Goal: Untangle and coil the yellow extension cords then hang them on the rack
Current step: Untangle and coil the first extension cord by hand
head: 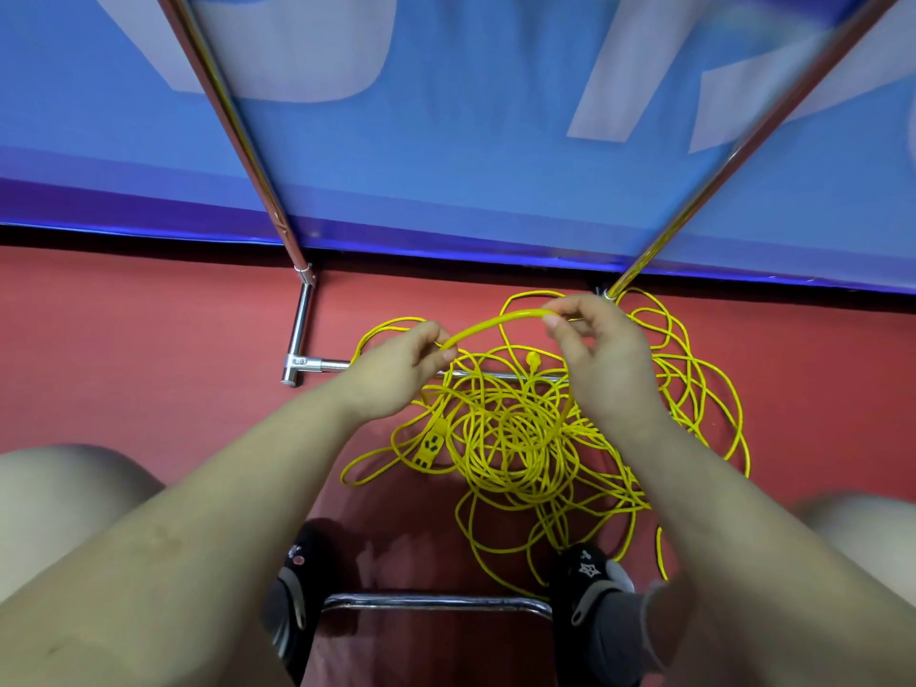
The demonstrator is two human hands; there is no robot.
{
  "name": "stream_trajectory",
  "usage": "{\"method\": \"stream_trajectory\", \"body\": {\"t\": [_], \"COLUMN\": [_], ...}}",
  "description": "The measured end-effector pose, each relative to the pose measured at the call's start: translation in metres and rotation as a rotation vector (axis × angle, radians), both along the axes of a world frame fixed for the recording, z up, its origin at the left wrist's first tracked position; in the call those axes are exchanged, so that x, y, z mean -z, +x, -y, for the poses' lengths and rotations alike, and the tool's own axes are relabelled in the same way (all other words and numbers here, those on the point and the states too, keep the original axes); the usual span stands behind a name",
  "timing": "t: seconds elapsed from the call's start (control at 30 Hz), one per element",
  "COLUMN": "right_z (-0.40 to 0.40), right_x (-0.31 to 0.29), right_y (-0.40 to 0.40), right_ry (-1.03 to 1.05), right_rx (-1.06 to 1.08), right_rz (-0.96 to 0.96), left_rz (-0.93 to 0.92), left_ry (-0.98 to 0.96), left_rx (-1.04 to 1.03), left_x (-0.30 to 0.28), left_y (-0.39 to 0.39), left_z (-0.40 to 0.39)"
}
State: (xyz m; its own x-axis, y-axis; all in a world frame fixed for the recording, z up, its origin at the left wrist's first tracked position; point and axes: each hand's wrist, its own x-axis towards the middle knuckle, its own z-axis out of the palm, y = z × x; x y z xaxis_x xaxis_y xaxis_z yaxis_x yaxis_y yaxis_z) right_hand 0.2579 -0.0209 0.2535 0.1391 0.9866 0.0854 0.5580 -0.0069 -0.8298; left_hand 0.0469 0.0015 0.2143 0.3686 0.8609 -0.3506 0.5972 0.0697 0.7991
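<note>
Left hand (396,374) and right hand (595,349) each pinched one raised cord span (495,323), evidently lifting it clear of the tangled heap (525,438) for tracing.

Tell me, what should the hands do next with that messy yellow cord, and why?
Probably lift the held stretch of cord upward, away from the tangled pile. The left hand and right hand each pinch it, but the rest lies knotted on the red floor.
</note>
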Motion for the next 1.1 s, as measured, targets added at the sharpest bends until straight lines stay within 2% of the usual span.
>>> {"method": "stream_trajectory", "body": {"t": [0.1,0.27,0.43,0.63,0.8,0.93,1.03,1.1], "right_z": [-0.004,-0.016,-0.012,-0.009,-0.004,-0.006,-0.010,-0.014], "right_x": [-0.005,-0.008,-0.015,-0.021,-0.023,-0.027,-0.024,-0.019], "right_y": [0.008,0.023,0.014,0.003,0.000,0.000,0.007,0.014], "right_ry": [0.049,0.028,0.052,-0.044,-0.147,-0.134,-0.095,-0.071], "right_rx": [0.127,0.356,0.142,-0.045,-0.153,-0.062,0.083,0.211], "right_rz": [-0.043,-0.178,-0.169,-0.223,-0.302,-0.348,-0.415,-0.376], "left_rz": [-0.073,0.091,0.098,0.165,0.114,0.159,0.038,0.031], "left_ry": [0.023,0.016,0.067,0.178,0.131,0.004,-0.011,-0.006], "left_rx": [-0.062,-0.120,-0.110,-0.179,-0.121,-0.082,-0.033,-0.064], "left_x": [0.001,-0.004,0.005,-0.005,-0.010,-0.008,-0.002,-0.002], "left_y": [-0.002,0.002,0.012,0.024,0.022,0.018,0.012,0.010], "left_z": [-0.002,-0.002,0.000,-0.004,-0.002,0.001,0.001,0.000]}}
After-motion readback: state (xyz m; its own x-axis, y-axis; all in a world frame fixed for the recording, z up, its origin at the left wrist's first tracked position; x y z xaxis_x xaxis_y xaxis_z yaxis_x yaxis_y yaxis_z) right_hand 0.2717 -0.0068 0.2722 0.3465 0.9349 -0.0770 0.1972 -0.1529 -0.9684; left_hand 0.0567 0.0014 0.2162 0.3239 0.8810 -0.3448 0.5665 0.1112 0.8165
